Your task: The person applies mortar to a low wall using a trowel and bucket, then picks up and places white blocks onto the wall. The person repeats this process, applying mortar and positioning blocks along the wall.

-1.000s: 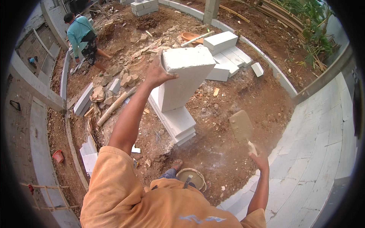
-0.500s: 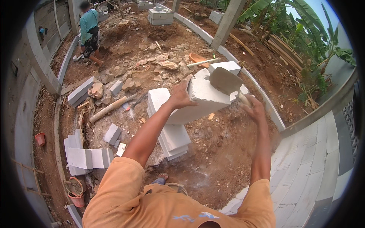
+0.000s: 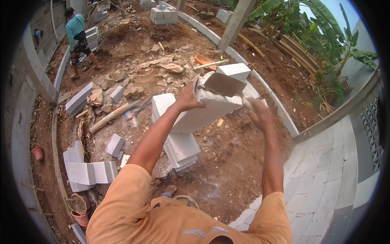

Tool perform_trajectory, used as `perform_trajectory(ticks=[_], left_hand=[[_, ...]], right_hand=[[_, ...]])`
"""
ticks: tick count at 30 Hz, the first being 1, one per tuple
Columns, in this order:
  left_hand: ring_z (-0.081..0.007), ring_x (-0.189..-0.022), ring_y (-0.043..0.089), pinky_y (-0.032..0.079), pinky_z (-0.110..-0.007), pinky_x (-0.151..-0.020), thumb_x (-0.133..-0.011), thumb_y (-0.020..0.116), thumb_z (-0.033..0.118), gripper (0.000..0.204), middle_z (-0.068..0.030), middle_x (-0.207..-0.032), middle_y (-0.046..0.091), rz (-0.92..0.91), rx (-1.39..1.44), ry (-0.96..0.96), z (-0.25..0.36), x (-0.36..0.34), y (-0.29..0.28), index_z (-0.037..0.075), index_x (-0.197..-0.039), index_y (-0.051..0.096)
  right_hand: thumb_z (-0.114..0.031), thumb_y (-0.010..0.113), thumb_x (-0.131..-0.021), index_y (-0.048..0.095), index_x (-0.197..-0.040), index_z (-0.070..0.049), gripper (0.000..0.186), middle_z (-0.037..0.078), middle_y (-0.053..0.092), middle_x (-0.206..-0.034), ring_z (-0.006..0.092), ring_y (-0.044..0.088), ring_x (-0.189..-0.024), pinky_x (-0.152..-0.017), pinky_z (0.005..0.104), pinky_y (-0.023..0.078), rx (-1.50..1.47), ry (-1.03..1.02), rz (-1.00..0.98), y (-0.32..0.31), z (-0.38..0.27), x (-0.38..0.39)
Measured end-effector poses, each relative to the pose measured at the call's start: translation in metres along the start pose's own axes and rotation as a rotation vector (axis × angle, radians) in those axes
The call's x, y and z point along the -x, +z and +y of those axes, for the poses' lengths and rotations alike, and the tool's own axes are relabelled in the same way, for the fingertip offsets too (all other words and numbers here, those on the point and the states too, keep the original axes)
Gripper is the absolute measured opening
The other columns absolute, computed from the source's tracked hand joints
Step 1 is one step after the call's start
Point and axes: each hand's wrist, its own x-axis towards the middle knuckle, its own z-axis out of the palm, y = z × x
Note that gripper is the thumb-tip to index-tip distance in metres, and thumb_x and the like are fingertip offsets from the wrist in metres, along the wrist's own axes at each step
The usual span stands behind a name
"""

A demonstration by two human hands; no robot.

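A white lightweight concrete block is held up in front of me over other white blocks, tilted with one broken, rough edge on top. My left hand grips its left end, with the thumb on the near face and the fingers over the far edge. My right hand is closed around the handle of a trowel. The flat grey blade lies over the block's rough upper edge; whether it touches there I cannot tell. Stacked white blocks stand just below and nearer to me.
More white blocks lie at left, near a bucket. A bamboo pole, rubble and an orange pan are scattered ahead. A co-worker stands at far left. A pale block wall rises at right.
The trowel blade has come down and left, turning flatter over the block's top edge. My left hand keeps its grip. The co-worker has stepped left, and my view has shifted slightly.
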Motion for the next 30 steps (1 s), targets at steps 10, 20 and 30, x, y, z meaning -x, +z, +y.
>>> perform_trajectory(ticks=[10, 20, 30], left_hand=[[-0.0376, -0.147, 0.029, 0.025, -0.041, -0.122, -0.057, 0.094, 0.043, 0.135, -0.0224, -0.158, 0.028, -0.136, 0.037, -0.029, -0.01, -0.011, -0.007, 0.0, -0.157, 0.014], [-0.0374, -0.144, 0.035, 0.03, -0.048, -0.121, -0.054, 0.096, 0.038, 0.139, -0.0236, -0.155, 0.031, -0.186, 0.026, -0.023, -0.033, -0.011, -0.002, 0.005, -0.159, 0.01], [-0.0388, -0.138, 0.041, 0.034, -0.046, -0.117, -0.057, 0.094, 0.046, 0.138, -0.0273, -0.147, 0.037, -0.069, -0.088, 0.014, 0.015, -0.018, 0.05, -0.003, -0.156, 0.01]], right_hand=[[-0.017, 0.077, -0.085, 0.06, -0.135, -0.012, 0.053, 0.008, 0.068, -0.115, 0.0212, 0.065, -0.106, -0.092, 0.035, 0.05, -0.079, 0.195, 0.143, 0.004, 0.033, 0.026], [-0.023, 0.075, -0.091, 0.052, -0.143, -0.005, 0.059, 0.003, 0.064, -0.104, 0.0119, 0.06, -0.085, -0.074, 0.0276, 0.051, -1.097, 1.252, 0.116, 0.158, 0.009, 0.35], [-0.03, 0.075, -0.082, 0.048, -0.144, 0.0, 0.074, 0.024, 0.069, -0.117, 0.0384, 0.066, -0.112, -0.096, 0.0422, 0.052, -0.593, 1.771, -0.734, 0.379, -0.032, 0.617]])
